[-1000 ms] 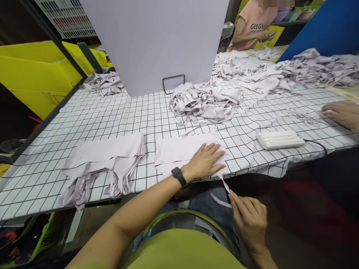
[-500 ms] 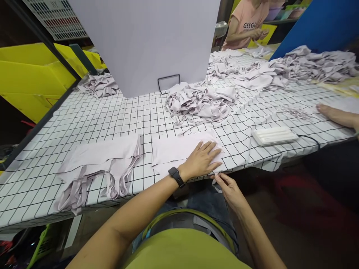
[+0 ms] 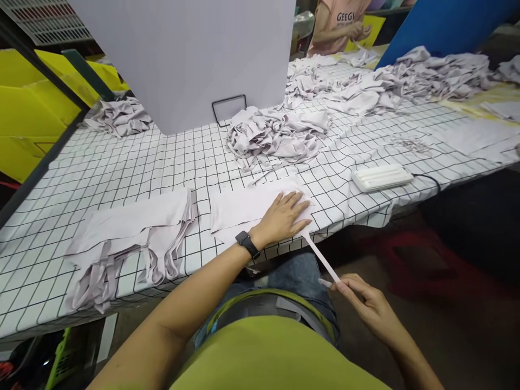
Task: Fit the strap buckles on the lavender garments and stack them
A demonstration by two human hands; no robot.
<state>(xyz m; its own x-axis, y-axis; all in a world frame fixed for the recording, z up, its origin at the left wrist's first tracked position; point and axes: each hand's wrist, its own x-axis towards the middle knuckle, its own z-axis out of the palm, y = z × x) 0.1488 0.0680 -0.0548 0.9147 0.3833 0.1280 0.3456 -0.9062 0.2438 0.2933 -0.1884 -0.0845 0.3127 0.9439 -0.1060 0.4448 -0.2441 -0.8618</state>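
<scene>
My left hand (image 3: 282, 216) lies flat with fingers spread on a pale lilac garment piece (image 3: 239, 208) near the front edge of the checked table (image 3: 162, 162). A black watch sits on that wrist. My right hand (image 3: 365, 306) is below the table edge, over my lap, pinching the end of a narrow lilac strap (image 3: 320, 260) that runs taut from the garment under my left hand. A neat stack of the same garments (image 3: 125, 238) lies to the left, straps hanging toward the edge.
A crumpled heap of lilac pieces (image 3: 272, 138) lies behind the garment, before a white upright board (image 3: 187, 59). A white flat device with a cable (image 3: 382, 177) sits right. More heaps cover the far right (image 3: 406, 81). Another person in a pink shirt (image 3: 341, 24) works at the back.
My right hand went up to the table edge, took the strap, and has drawn it out down and to the right. The left hand stays flat on the garment. The view shifted slightly.
</scene>
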